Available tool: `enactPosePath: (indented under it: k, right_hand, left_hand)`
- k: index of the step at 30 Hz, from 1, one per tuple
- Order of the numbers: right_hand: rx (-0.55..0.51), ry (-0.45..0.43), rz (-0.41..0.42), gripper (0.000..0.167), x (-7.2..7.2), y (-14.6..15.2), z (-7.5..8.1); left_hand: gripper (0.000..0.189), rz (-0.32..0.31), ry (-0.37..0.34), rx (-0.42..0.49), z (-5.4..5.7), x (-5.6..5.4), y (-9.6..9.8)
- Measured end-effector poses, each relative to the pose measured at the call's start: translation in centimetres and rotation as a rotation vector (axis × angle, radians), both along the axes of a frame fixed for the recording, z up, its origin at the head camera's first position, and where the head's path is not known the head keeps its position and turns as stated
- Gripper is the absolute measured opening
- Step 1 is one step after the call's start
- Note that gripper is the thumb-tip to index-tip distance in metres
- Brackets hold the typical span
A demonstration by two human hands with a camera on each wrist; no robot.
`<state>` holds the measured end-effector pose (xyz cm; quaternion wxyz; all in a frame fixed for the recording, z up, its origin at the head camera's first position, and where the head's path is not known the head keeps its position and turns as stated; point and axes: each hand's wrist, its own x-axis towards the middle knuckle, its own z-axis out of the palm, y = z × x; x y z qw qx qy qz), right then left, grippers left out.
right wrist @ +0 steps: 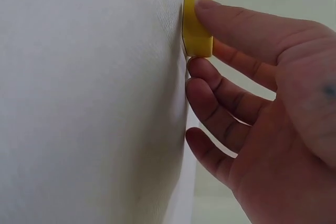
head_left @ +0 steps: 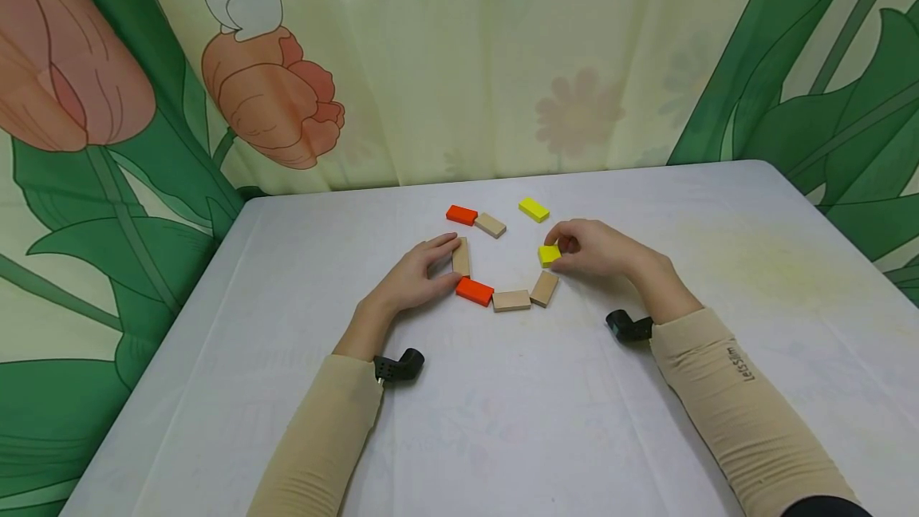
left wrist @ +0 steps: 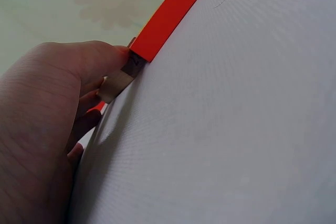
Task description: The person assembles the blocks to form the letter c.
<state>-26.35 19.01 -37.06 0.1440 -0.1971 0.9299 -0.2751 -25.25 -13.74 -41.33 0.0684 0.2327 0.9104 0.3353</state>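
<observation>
My left hand (head_left: 412, 274) lies around an upright-lying tan wooden block (head_left: 462, 257), fingertips at its far end and thumb at its near end. In the left wrist view the thumb presses where this block (left wrist: 116, 86) meets a red block (left wrist: 168, 19). My right hand (head_left: 599, 250) pinches a yellow block (head_left: 549, 255) close to the tabletop. In the right wrist view the thumb lies on the yellow block's face (right wrist: 197, 44), other fingers curled below. Nearer me, a tan block (head_left: 544, 290) and another tan block (head_left: 511, 301) continue the curved row from the red one.
Beyond the hands lie a red block (head_left: 462, 215), a tan block (head_left: 491, 225) touching its end, and a yellow block (head_left: 534, 210) apart to the right. A white cloth covers the table (head_left: 502, 421). A printed curtain (head_left: 445, 62) hangs behind the far edge.
</observation>
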Motion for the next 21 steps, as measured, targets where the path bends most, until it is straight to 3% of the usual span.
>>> enactPosePath:
  k: [21]
  right_hand:
    - [-0.035,-0.01,-0.003,0.026,0.03,0.46,-0.03]
  left_hand:
    - [0.064,-0.007,0.0,0.013,0.24,0.17,0.12]
